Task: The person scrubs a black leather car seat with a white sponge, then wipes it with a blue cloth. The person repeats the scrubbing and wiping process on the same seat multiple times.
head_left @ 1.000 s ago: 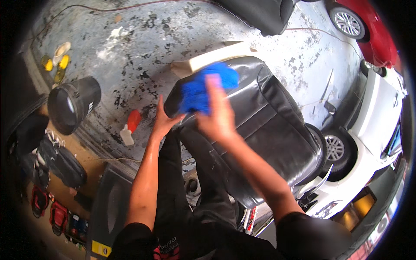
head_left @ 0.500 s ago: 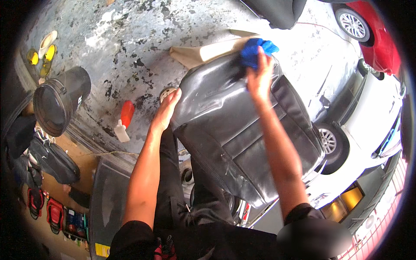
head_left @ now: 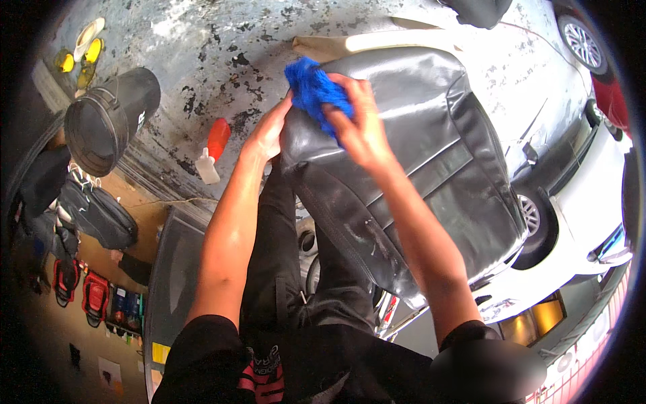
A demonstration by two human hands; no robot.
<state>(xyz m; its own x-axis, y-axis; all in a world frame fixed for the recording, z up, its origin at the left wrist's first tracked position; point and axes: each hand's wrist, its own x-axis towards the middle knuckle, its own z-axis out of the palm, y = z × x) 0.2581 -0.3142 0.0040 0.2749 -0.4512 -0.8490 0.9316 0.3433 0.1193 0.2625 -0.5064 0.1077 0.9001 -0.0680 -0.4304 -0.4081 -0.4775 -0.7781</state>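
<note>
In front of my legs is a black leather car seat [head_left: 404, 128], tilted, its glossy cover creased, with pale scuffs near its lower edge. My left hand [head_left: 269, 131] grips the seat's left edge; some of its fingers are hidden behind it. Bunched under my right hand [head_left: 363, 124] is a blue cloth [head_left: 309, 91], pressed on the seat's upper left corner, close to my left fingertips. A beige panel [head_left: 363, 44] lies on the floor just beyond the seat.
A red bottle with a white top [head_left: 217, 141] lies on the floor to the left, near a black bucket [head_left: 101, 128] on its side. Yellow and cream shoes [head_left: 87, 42] are farther off. A white car [head_left: 579, 215] stands at right, a red car [head_left: 611, 101] behind it.
My right hand has swept the blue cloth leftward across the seat, from its upper right part to the left corner. My left hand still holds the edge. The view has shifted slightly.
</note>
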